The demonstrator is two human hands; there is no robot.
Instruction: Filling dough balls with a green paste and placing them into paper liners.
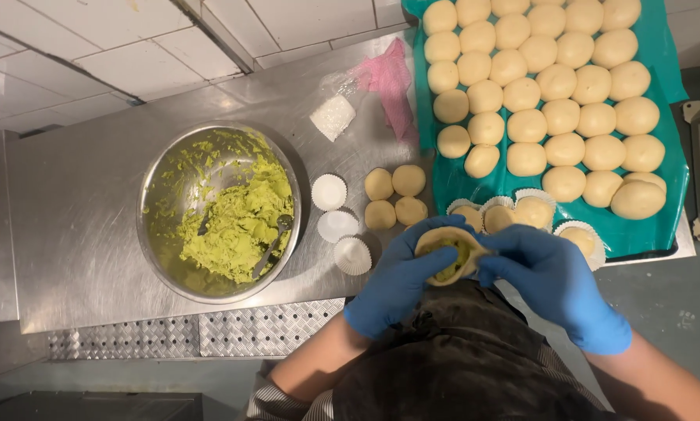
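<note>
Both hands wear blue gloves and hold one flattened dough disc (437,243) with green filling (457,260) in its middle. My left hand (399,282) cups the disc from the left and below. My right hand (554,282) pinches its right edge. A steel bowl (157,204) of green filling with a spoon (272,243) in it stands to the left. Several loose dough balls (394,197) lie on the steel counter just above my left hand.
Three white paper cups (336,224) lie between the bowl and the dough balls. A teal-lined tray (672,152) at the right holds many dough balls and several filled cups (534,210). Pink plastic (390,79) and a white packet (333,117) lie behind. Tiled wall at the back.
</note>
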